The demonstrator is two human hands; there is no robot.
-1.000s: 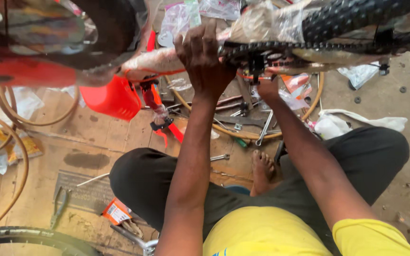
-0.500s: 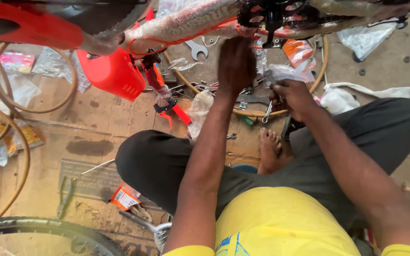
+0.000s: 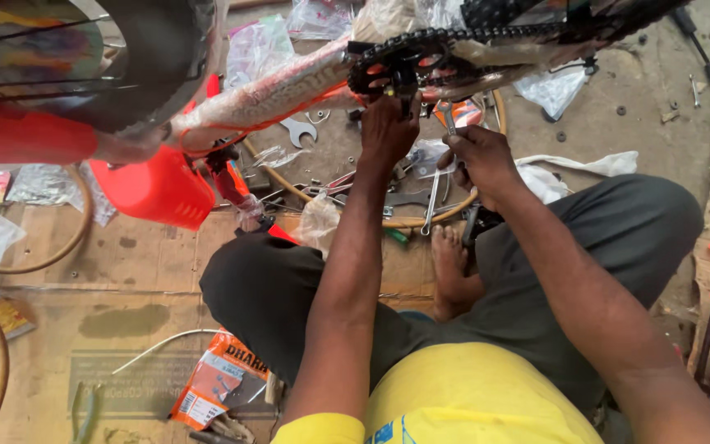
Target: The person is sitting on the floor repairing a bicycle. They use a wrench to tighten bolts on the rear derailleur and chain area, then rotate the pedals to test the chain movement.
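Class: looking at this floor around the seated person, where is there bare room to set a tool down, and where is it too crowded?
Free: the cardboard between the orange bin and the orange packet, and the concrete right of the white rag. Crowded: under the chainring, where the left hand and the right hand with its spanner work above scattered tools.

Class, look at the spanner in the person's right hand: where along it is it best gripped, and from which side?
Grip the spanner on its slim bare shank below the right hand, coming from the person's side. Its head points up at the crank; its free lower end hangs towards the lap.
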